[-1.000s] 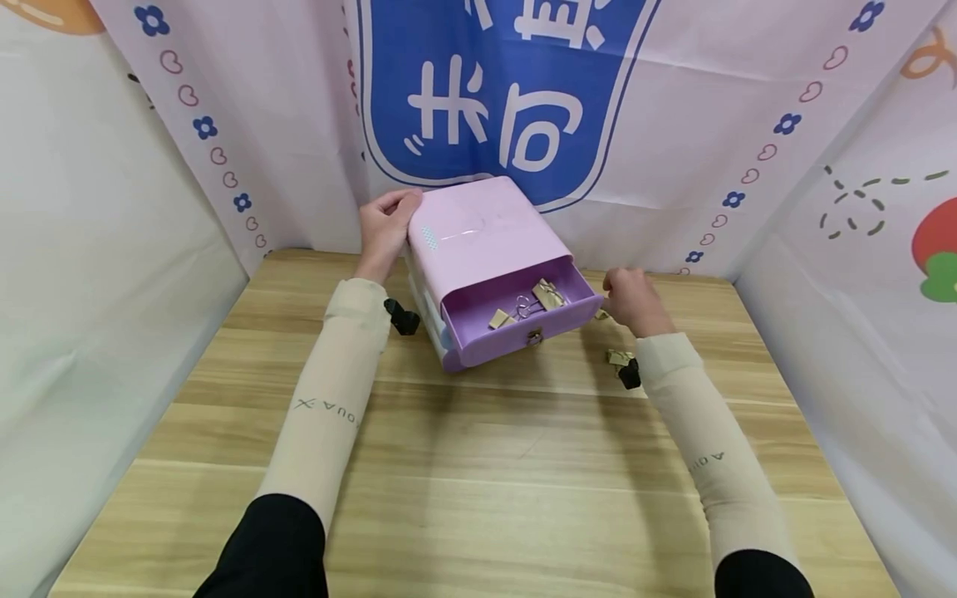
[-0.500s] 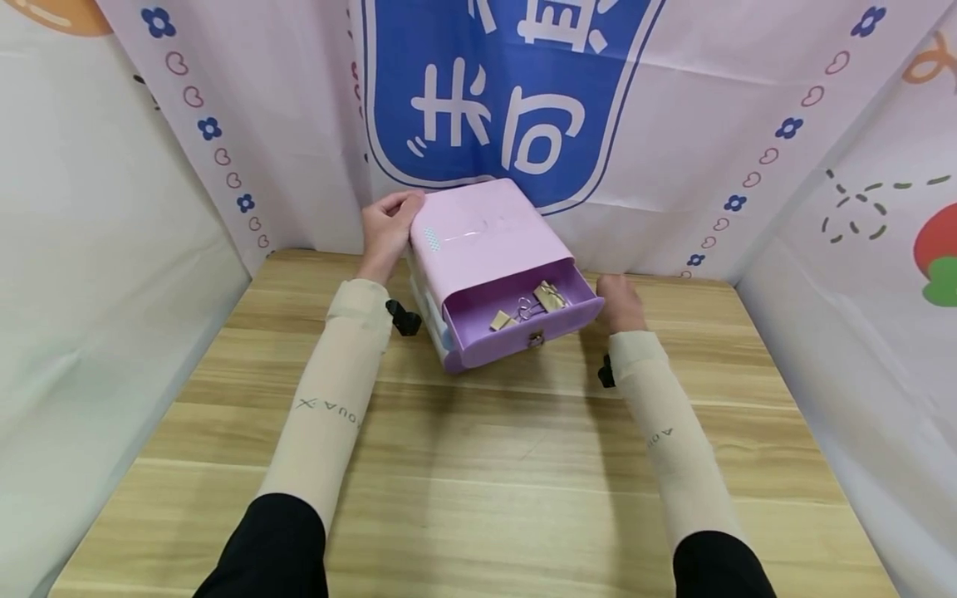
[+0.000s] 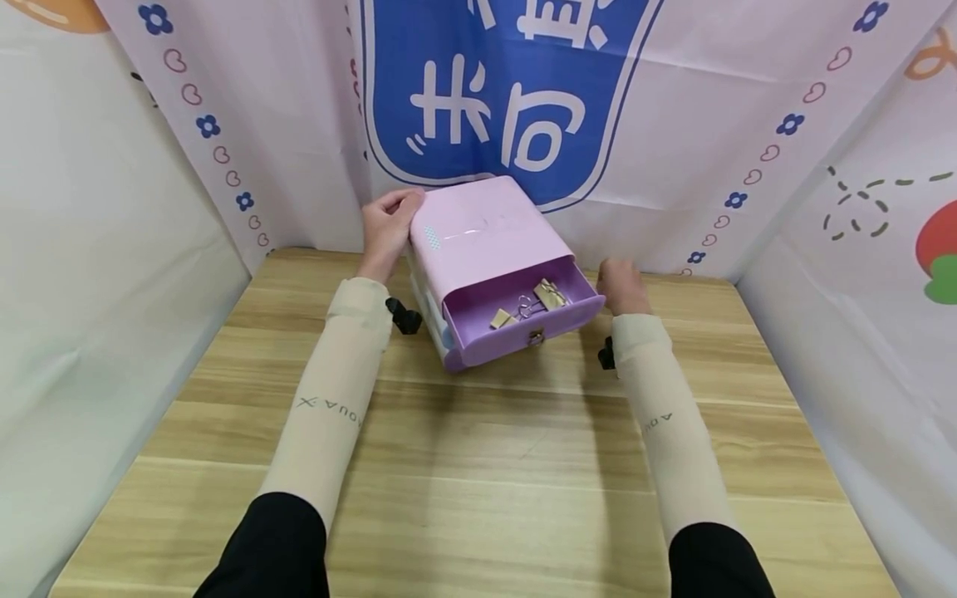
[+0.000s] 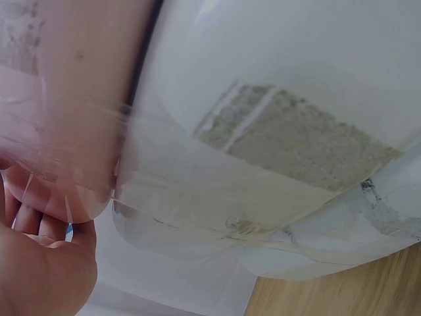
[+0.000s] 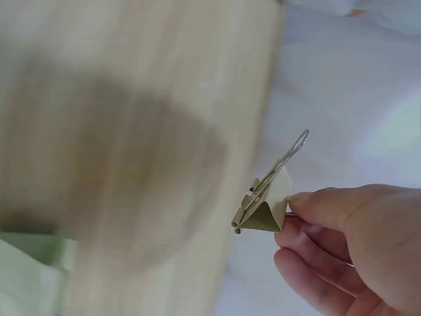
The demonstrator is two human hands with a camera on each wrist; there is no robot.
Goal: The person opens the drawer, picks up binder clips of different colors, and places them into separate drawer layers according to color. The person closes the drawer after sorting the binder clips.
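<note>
A pink and purple drawer box (image 3: 486,228) stands at the back of the table with its upper purple drawer (image 3: 516,332) pulled out. Several gold binder clips (image 3: 551,295) lie inside the drawer. My left hand (image 3: 385,232) grips the box's back left corner; the left wrist view shows its fingers curled against the pink section (image 4: 79,85). Beside the drawer's right end is my right hand (image 3: 623,286). In the right wrist view, its thumb and fingers pinch a gold binder clip (image 5: 263,201); the head view hides this clip.
The wooden table (image 3: 508,482) reaches from the box to the front. A printed cloth (image 3: 650,166) hangs right behind the box, and white walls (image 3: 82,249) flank both sides. Part of a second gold clip (image 5: 29,273) shows close to the right wrist camera.
My right hand has shifted left toward the drawer, then slightly back and up. Clips seen earlier on the table at right are now hidden by that arm. Box and left hand have stayed put.
</note>
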